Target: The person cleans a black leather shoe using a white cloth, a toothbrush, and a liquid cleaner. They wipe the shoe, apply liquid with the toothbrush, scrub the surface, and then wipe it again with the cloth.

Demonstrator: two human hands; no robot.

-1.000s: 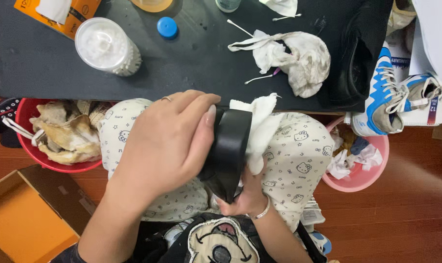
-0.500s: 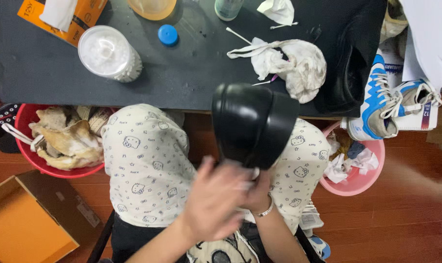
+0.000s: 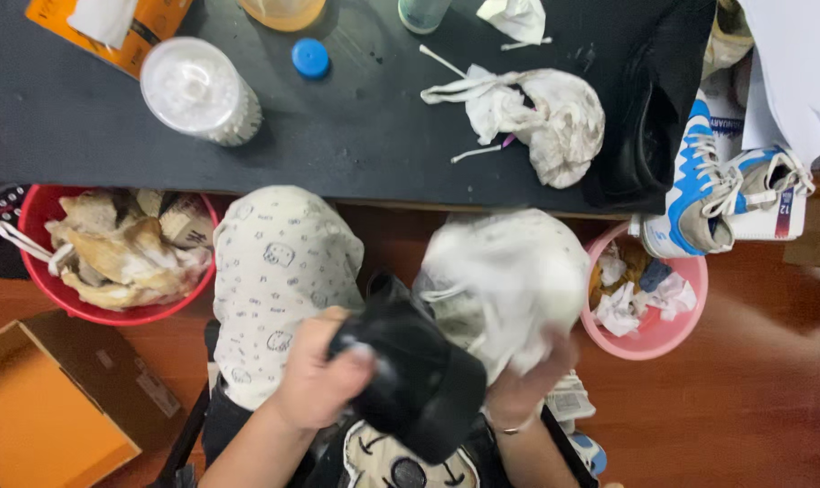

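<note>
I see the left hand (image 3: 315, 380) clamped on a black shoe (image 3: 414, 380), held over the lap just below the black table (image 3: 356, 136). The right hand (image 3: 523, 384) is closed around a white cloth (image 3: 505, 285), blurred, pressed against the shoe's right side. A red basin (image 3: 44, 203) of rags sits below the table's left end; a pink basin (image 3: 649, 339) below its right end.
</note>
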